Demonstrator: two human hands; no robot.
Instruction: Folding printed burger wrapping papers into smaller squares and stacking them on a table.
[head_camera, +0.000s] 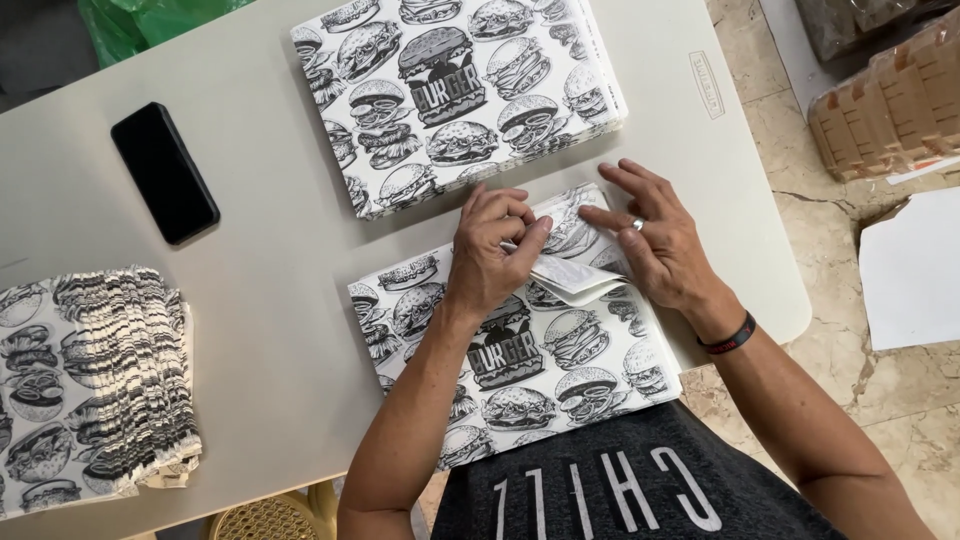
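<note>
A flat paper bag (560, 350) printed with black-and-white burger drawings lies on the grey table (270, 300) right in front of me. My left hand (492, 252) pinches the folded flap (572, 270) at the bag's far edge between thumb and fingers. My right hand (655, 235), wearing a ring and a dark wristband, presses flat on the bag's far right corner with fingers spread.
A stack of the same printed bags (450, 90) lies beyond my hands. Another fanned pile of folded bags (90, 380) sits at the left. A black phone (164, 172) lies face up at the upper left. Cardboard trays (890, 100) and white sheets rest on the tiled floor at right.
</note>
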